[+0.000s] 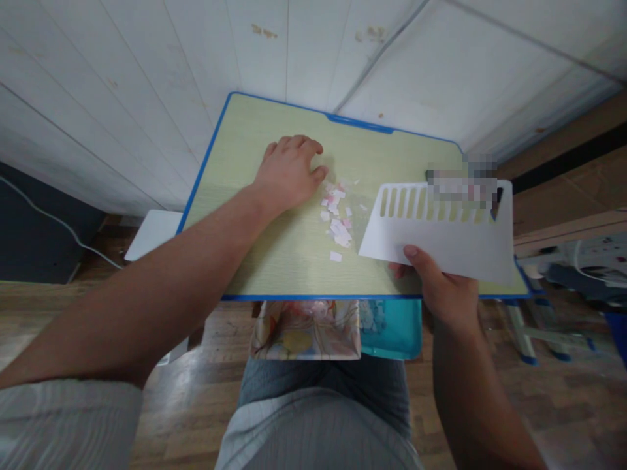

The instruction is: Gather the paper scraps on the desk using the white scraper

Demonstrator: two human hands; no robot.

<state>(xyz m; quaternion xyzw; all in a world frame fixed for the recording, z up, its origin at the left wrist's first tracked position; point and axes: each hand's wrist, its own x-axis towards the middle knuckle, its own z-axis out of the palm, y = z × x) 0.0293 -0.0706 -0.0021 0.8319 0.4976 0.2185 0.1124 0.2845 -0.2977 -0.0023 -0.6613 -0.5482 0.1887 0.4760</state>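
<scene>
Below the near edge of your table (274, 267), a patterned box (313, 347) holds a pinkish, crinkled mass (316, 309), partly hidden by the tabletop. Just beside it, a glossy turquoise tray (415, 329) holds pale, flat bits (373, 316). The tabletop is pale yellow-green with a faint grain and blue edging. On it lies a loose pile of small paper-like scraps (339, 232), white and pink, mostly angular, some overlapping. Your right hand (449, 287) grips a flat white sheet (441, 245) by its lower edge, thumb on top; a row of slots runs along its far side. Your left hand (292, 170) is loosely spread, thumb apart from the curved fingers, near the pile's far end; you cannot tell whether it touches the tabletop. The pile lies between your hands.
</scene>
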